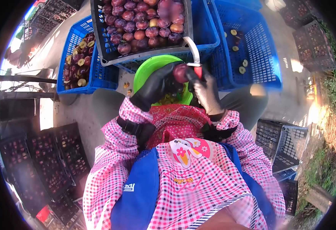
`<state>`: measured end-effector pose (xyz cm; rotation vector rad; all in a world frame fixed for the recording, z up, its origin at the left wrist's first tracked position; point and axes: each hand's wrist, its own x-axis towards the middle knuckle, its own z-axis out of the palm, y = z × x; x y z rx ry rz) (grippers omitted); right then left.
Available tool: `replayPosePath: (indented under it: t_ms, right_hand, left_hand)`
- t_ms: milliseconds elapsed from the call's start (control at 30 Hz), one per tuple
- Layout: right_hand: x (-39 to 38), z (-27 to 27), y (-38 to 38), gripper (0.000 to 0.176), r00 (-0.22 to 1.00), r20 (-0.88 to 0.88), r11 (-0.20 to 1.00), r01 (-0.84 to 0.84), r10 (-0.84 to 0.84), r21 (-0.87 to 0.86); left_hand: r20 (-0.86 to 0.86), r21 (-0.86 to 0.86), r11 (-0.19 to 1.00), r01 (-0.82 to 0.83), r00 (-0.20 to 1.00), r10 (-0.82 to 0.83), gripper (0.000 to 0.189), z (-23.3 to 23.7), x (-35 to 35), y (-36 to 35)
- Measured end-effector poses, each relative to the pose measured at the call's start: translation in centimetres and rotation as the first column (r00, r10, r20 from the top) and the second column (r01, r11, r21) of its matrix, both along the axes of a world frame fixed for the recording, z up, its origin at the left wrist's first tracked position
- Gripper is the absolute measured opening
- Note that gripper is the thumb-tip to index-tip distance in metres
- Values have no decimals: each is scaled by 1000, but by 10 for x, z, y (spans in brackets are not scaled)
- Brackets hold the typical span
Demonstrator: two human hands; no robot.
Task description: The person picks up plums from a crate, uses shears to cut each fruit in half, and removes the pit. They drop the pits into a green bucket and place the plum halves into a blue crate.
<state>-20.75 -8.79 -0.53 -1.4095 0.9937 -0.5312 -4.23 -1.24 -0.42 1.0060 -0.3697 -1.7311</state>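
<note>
My left hand point(158, 85), in a black glove, is closed around a dark red plum point(180, 73). Beside it my right hand point(206, 89), gloved too, grips the red handle of a curved knife point(193, 50), whose blade points up and away from me. Both hands are over a green basin point(140, 78) with yellowish pieces in its bottom. Just beyond them a black crate point(145, 51) full of plums rests on a blue crate point(206, 28).
At the left a blue crate point(73, 36) holds whole and cut plums. The blue crate point(248, 53) at the right has several cut pieces inside. Black crates point(41, 161) of fruit stand at the lower left, others point(281, 143) at the lower right.
</note>
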Motion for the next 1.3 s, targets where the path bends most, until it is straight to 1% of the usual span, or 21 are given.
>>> replayPosePath:
  t_ms: [33,67,100,133,200,233,267,300,367,400,500,533,600,667,767,933,1000,1100,1133,1200,1300]
  right_hand:
    - [2,-4,1,35,1000,-1,1000,4,-4,0]
    - [3,-12,2,34,993,105,997,55,-50,-46]
    - [3,-21,3,33,974,211,990,109,-88,-86]
    - [2,-30,2,33,974,211,991,106,-86,-87]
    - [-6,-44,-2,30,996,-41,929,58,-79,-365]
    - [-11,-26,-3,24,999,-14,916,23,-31,-401]
    - [-12,-20,-2,24,1000,-13,915,18,-25,-404]
    - [-13,-16,-1,23,999,4,883,-42,49,-468]
    - [-16,1,5,21,984,-25,799,-157,176,-580]
    - [-16,3,10,22,974,-125,831,-226,189,-508]
    - [-14,6,15,22,967,-131,791,-255,220,-556]
    - [-14,5,16,22,958,-166,781,-287,234,-554]
    - [-13,4,17,23,947,-202,771,-321,250,-551]
    - [-12,6,17,22,949,-232,726,-314,214,-611]
    - [-13,4,16,22,933,-279,701,-355,226,-619]
    - [-12,6,20,24,947,-247,712,-318,206,-626]
    - [-12,6,20,25,950,-245,707,-307,192,-637]
    - [-12,5,21,25,938,-274,719,-340,212,-606]
    - [-10,2,21,25,934,-306,706,-344,187,-620]
    - [-6,-2,22,25,929,-337,694,-346,156,-632]
    - [-2,-6,18,21,935,-318,743,-324,157,-585]
  left_hand:
    - [32,-147,989,-34,999,39,53,-2,-6,5]
    - [57,-287,956,-62,995,81,49,-6,-11,8]
    - [74,-278,944,-175,976,203,49,-15,-17,7]
    - [74,-278,944,-177,976,205,49,-17,-17,8]
    - [152,-270,934,-233,948,280,54,-20,-12,13]
    - [152,-270,933,-237,946,285,54,-19,-10,14]
    - [224,-278,931,-237,926,302,55,-18,-6,14]
    - [295,-285,930,-234,901,317,57,-18,-3,14]
    - [322,-306,923,-232,888,329,57,-21,0,14]
    - [346,-328,917,-229,874,342,56,-22,1,13]
    - [345,-377,908,-183,882,321,53,-19,2,14]
    - [345,-377,907,-187,880,325,53,-15,2,15]
    - [390,-295,942,-163,879,274,46,-9,0,16]
    - [378,-314,936,-161,883,278,46,-13,2,16]
    - [371,-328,928,-174,880,296,45,-16,3,16]
    - [361,-322,930,-175,886,291,44,-9,5,16]
    - [413,-315,932,-177,859,303,45,-12,6,17]
    - [448,-312,934,-173,840,305,46,-11,5,17]
    - [448,-313,934,-172,840,305,46,-10,4,16]
    - [449,-358,928,-107,851,272,46,-7,-1,15]
    - [513,-354,927,-124,803,304,45,-2,-3,15]
